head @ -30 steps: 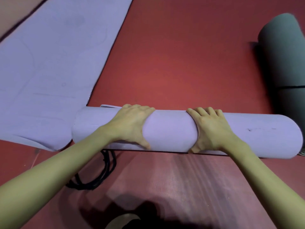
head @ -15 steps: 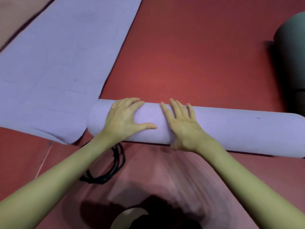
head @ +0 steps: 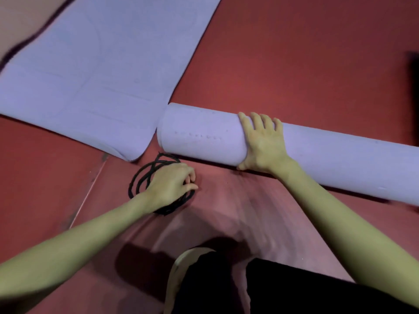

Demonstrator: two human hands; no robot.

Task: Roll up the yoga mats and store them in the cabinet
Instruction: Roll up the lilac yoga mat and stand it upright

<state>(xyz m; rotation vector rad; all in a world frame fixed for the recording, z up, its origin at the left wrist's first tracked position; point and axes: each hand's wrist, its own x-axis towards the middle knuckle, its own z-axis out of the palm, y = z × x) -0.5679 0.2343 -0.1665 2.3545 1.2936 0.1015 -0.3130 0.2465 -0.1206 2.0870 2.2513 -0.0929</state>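
A rolled lilac yoga mat (head: 328, 155) lies across the red floor, running from the centre to the right edge. My right hand (head: 263, 143) lies draped over the roll near its left end, fingers over the top and thumb at the near side. A bundle of black elastic cord (head: 145, 177) lies on the floor just in front of the roll's left end. My left hand (head: 173, 183) is down on the cord with its fingers curled, pinching it. A second lilac mat (head: 95, 64) lies flat and unrolled at the upper left.
The floor (head: 294, 53) is covered in red matting. My knee in dark clothing (head: 249, 288) fills the bottom centre. A dark shape (head: 413, 71) shows at the right edge. A bare pale floor strip (head: 20, 17) lies beyond the flat mat at top left.
My left hand has left the rolled mat and dropped onto the black cord on the floor. My right hand stays on the roll. The view has swung, shifting the roll rightwards.
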